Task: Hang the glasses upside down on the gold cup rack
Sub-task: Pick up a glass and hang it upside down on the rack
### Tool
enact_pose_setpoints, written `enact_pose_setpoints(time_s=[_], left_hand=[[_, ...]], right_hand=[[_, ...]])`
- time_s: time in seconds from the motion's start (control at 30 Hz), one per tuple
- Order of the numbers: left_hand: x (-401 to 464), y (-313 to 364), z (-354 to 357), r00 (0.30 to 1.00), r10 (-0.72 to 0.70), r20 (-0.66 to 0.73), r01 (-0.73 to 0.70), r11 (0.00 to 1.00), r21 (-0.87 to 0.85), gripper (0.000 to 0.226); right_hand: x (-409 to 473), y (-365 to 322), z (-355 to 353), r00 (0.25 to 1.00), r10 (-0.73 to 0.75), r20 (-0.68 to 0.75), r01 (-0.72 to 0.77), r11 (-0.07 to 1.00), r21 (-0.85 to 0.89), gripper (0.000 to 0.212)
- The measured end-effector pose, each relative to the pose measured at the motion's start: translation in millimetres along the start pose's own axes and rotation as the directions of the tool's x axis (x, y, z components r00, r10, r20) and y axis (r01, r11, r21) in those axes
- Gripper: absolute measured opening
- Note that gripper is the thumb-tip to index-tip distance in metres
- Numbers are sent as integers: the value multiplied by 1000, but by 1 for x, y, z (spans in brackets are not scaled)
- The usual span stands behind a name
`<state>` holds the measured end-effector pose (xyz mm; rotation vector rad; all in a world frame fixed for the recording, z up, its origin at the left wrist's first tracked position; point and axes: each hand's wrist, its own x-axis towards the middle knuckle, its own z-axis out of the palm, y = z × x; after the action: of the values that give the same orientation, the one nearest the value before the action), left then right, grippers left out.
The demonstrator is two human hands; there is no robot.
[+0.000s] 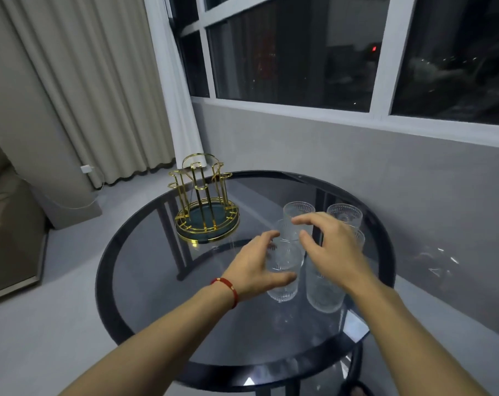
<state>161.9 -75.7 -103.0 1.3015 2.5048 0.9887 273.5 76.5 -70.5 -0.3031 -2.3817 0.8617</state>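
A round dark glass table point(145, 281) stands by a window point(299, 52), with a long curtain point(93, 81) hanging to the floor behind its far left edge and a white charger point(85, 168) plugged in low on the wall there. The gold cup rack point(205, 201) sits upright near the table's far left edge, every hook bare, well apart from the glasses. The glasses point(298, 215) are clustered upright toward the right of the table's middle, packed close together; both hands cover part of the group, so an exact count is hard to make, and the clear ribbed walls blur into each other. The left hand point(255, 267), with a red cord bracelet point(226, 290) at the wrist, has its fingers spread wide around the nearest glass point(282, 281), thumb by its side, not yet closed. The right hand point(331, 247) hovers over the cluster with fingers curled and open, gripping nothing that can be seen.
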Motion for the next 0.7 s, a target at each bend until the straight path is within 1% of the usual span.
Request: enact_pose_setpoints(time_s=[0.1,0.2,0.27,0.33,0.4,0.5,0.53,0.57,0.63,0.7], left_hand=[[0,-3,-6,995,-58,-78,51,995,-86,97],[-7,-11,-25,979,-94,-180,65,985,-160,93],[-10,-23,-41,958,-93,-272,38,979,-200,87],[-12,-37,-55,922,-98,-375,-13,959,-284,74],[-9,-48,-68,891,-115,-439,-70,920,-385,65],[-3,-65,-73,850,-173,-498,-97,878,-470,61],[-2,-71,-72,838,-210,-504,-96,852,-514,61],[-1,-76,-71,833,-244,-496,-89,826,-556,61],[2,-83,-70,842,-275,-464,-73,794,-604,60],[2,-90,-71,849,-280,-447,-80,770,-633,60]], right_hand=[[3,-5,2,999,-9,-38,12,997,80,27],[5,-17,6,999,32,-31,-24,971,237,26],[8,-29,17,997,64,35,-73,925,373,26],[11,-42,33,989,77,127,-132,852,507,27],[14,-49,53,969,123,216,-225,803,551,29],[22,-48,88,900,280,333,-426,728,537,41],[26,-49,100,864,340,370,-498,677,542,44],[31,-48,110,823,396,407,-567,600,564,46],[41,-47,127,731,469,496,-672,371,641,40],[47,-48,141,662,487,569,-711,169,683,38]])
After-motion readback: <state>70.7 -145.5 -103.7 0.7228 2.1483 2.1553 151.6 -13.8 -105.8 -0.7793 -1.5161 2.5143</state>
